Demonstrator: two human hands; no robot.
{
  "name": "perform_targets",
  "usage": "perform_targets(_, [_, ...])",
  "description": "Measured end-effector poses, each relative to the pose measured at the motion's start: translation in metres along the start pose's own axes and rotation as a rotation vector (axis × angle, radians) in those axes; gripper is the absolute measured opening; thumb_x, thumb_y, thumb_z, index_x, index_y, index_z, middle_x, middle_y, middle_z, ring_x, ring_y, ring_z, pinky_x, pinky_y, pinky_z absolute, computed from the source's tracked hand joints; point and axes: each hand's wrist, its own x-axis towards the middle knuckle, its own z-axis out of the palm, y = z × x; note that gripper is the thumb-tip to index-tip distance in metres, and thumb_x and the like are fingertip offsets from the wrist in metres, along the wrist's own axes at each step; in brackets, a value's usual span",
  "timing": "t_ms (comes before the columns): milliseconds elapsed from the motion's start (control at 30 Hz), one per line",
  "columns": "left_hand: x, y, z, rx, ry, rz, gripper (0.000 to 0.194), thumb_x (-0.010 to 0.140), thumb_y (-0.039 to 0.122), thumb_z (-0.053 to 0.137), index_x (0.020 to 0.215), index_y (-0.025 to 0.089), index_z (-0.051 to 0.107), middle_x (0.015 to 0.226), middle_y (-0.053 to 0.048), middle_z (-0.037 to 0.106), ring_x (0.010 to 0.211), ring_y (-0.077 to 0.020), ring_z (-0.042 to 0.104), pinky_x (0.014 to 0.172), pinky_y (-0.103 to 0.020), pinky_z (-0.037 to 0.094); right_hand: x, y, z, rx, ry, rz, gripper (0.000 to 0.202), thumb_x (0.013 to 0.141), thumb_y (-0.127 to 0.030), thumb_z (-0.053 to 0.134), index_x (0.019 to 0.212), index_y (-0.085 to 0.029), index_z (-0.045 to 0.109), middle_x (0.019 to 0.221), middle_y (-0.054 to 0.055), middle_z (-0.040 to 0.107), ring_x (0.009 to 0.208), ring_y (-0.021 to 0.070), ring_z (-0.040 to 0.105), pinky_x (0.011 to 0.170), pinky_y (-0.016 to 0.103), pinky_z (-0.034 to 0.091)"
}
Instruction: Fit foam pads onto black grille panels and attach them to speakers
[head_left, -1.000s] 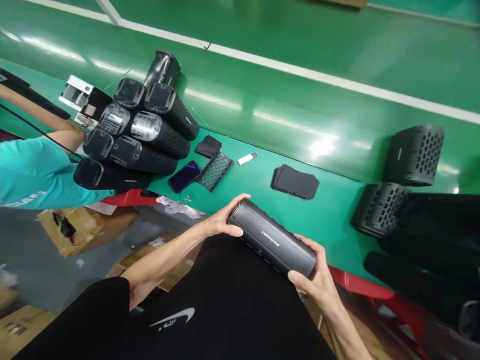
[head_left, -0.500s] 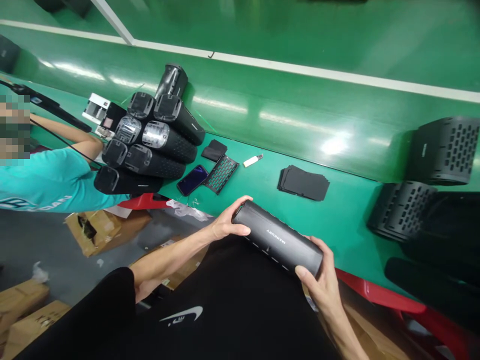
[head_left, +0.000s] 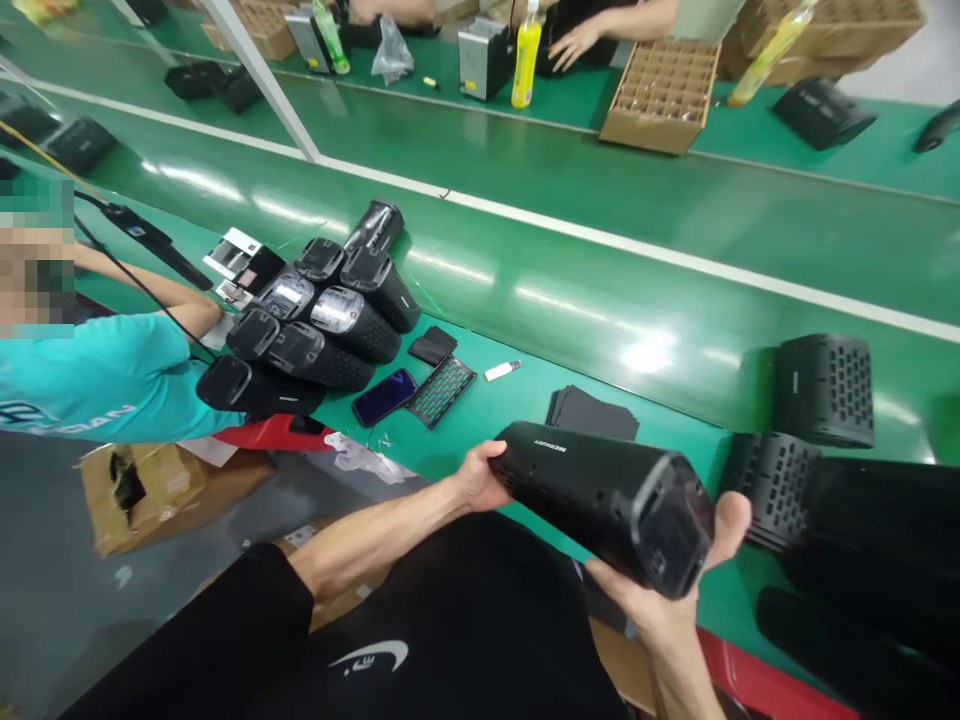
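Observation:
Between my hands, above the near edge of the green table, is a black housing (head_left: 577, 490) lettered MERKURY, tilted with its open-looking end cap to the right. My left hand (head_left: 484, 478) wraps the far-left end. Around the right end, my right hand (head_left: 664, 605) grips from below, its thumb beside the end cap. Just behind the housing lies a stack of black sheets (head_left: 596, 412), partly covered by it. Further left are a small white-handled tool (head_left: 502, 371), a perforated black panel (head_left: 444, 392), a phone (head_left: 384, 397) and some black pieces (head_left: 433, 345).
Several similar housings (head_left: 356, 320) stand clustered on the left, beside a co-worker in a turquoise shirt (head_left: 112, 370). Perforated housings (head_left: 825, 390) stand at right. Across the green surface are a divided carton (head_left: 664, 90), a yellow bottle (head_left: 526, 60) and another person's hand (head_left: 577, 45).
The housing has turned so its right end cap now faces up toward me, and my right hand has shifted under that end. The view has tilted up, showing the far table.

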Motion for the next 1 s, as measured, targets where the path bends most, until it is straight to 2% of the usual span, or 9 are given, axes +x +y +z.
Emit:
perform_targets(100, [0.012,-0.012,0.001,0.104,-0.179,-0.296,0.072,0.071,0.067,0.067,0.122,0.015,0.072,0.122,-0.016,0.073,0.119,-0.0364,0.065,0.100,-0.054,0.049,0.016,-0.013,0.011,-0.048,0.050,-0.144,0.145,0.064,-0.067,0.085,0.168,-0.030,-0.010,0.162,0.019,0.034,0.143,0.0438,0.046,0.109,0.062,0.045])
perform_targets(167, [0.011,-0.006,0.005,0.333,-0.183,-0.341,0.077,0.072,0.065,0.074,0.134,0.019,0.066,0.130,-0.016,0.069,0.120,-0.0366,0.064,0.095,-0.054,0.052,0.028,-0.021,0.006,-0.136,0.000,-0.211,0.136,0.065,-0.061,0.086,0.169,-0.023,0.007,0.158,0.021,0.041,0.139,0.0440,0.050,0.111,0.062,0.044])
perform_targets(267, [0.000,0.022,0.024,0.657,-0.086,-0.072,0.095,0.071,0.057,0.086,0.154,0.031,0.049,0.154,-0.013,0.053,0.131,-0.0344,0.059,0.100,-0.048,0.052,0.042,-0.026,0.003,-0.330,-0.208,-0.179,0.121,0.067,-0.052,0.085,0.167,-0.023,0.024,0.145,0.019,0.058,0.124,0.0423,0.063,0.104,0.060,0.050])
perform_targets(333, [-0.007,0.041,0.039,0.856,-0.128,0.088,0.105,0.067,0.054,0.091,0.158,0.031,0.044,0.162,-0.013,0.043,0.143,-0.0361,0.048,0.114,-0.049,0.043,0.047,-0.023,0.015,-0.427,-0.351,-0.163,0.118,0.066,-0.046,0.084,0.167,-0.022,0.027,0.138,0.019,0.064,0.118,0.0436,0.066,0.098,0.061,0.053])
perform_targets(467, [-0.019,0.054,0.045,1.198,-0.143,0.156,0.099,0.062,0.046,0.095,0.150,0.026,0.056,0.145,-0.013,0.055,0.138,-0.0377,0.049,0.121,-0.049,0.035,0.039,-0.004,0.033,-0.398,-0.484,-0.131,0.116,0.071,-0.041,0.083,0.168,-0.024,0.022,0.153,0.020,0.054,0.129,0.0441,0.061,0.103,0.062,0.050])
perform_targets(600, [-0.039,0.045,0.014,1.034,-0.011,0.111,0.097,0.068,0.050,0.090,0.152,0.028,0.046,0.134,-0.009,0.057,0.117,-0.0314,0.058,0.105,-0.045,0.046,0.010,0.039,-0.006,-0.260,-0.434,-0.037,0.115,0.075,-0.056,0.085,0.167,-0.031,0.022,0.170,0.014,0.030,0.150,0.0412,0.041,0.115,0.059,0.043])
perform_targets(700, [-0.052,0.041,-0.006,0.864,0.028,0.096,0.098,0.068,0.047,0.089,0.150,0.027,0.039,0.123,-0.007,0.059,0.107,-0.0268,0.059,0.095,-0.040,0.048,-0.019,0.072,-0.034,-0.184,-0.392,0.132,0.113,0.074,-0.069,0.081,0.166,-0.030,0.026,0.168,0.015,0.034,0.151,0.0430,0.037,0.116,0.059,0.040])
perform_targets(833, [-0.056,0.044,-0.009,0.776,0.007,0.016,0.094,0.069,0.042,0.087,0.149,0.028,0.039,0.130,-0.007,0.056,0.113,-0.0260,0.056,0.097,-0.037,0.044,-0.047,0.082,-0.030,-0.033,-0.279,0.250,0.105,0.079,-0.070,0.076,0.164,-0.033,0.027,0.164,0.012,0.040,0.148,0.0404,0.041,0.115,0.053,0.040])
perform_targets(1000, [-0.054,0.042,-0.003,0.754,0.028,0.020,0.089,0.067,0.036,0.086,0.146,0.028,0.044,0.123,-0.005,0.057,0.107,-0.0235,0.055,0.091,-0.033,0.042,-0.055,0.074,-0.013,0.077,-0.200,0.273,0.091,0.078,-0.059,0.081,0.155,-0.033,0.039,0.162,0.011,0.042,0.146,0.0369,0.042,0.114,0.048,0.038])
